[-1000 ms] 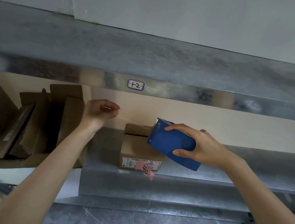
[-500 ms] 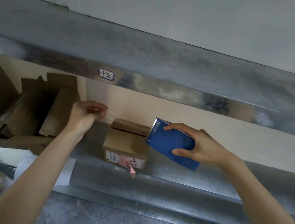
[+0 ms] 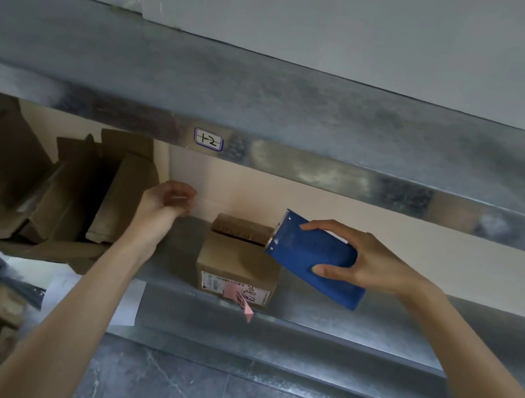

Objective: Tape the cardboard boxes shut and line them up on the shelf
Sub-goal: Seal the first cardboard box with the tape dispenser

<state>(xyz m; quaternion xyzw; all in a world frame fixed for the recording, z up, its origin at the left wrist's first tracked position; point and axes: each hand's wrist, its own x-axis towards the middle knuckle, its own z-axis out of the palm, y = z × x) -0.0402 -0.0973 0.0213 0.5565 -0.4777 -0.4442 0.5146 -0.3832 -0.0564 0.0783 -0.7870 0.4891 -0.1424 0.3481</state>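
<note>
Head view: blue tape dispenser (image 3: 309,263) held over a cardboard box (image 3: 238,262).
The right hand (image 3: 367,262) grips the dispenser just above the box's right side. The box sits at the shelf's (image 3: 389,324) front edge. The left hand (image 3: 168,200) is curled near the back wall; whether it holds anything cannot be told.

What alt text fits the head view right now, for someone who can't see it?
A right hand holds a blue tape dispenser over a small cardboard box with an unsealed top, on a metal shelf, while the left hand pinches what looks like clear tape. Loose cardboard lies piled to the left.
</note>
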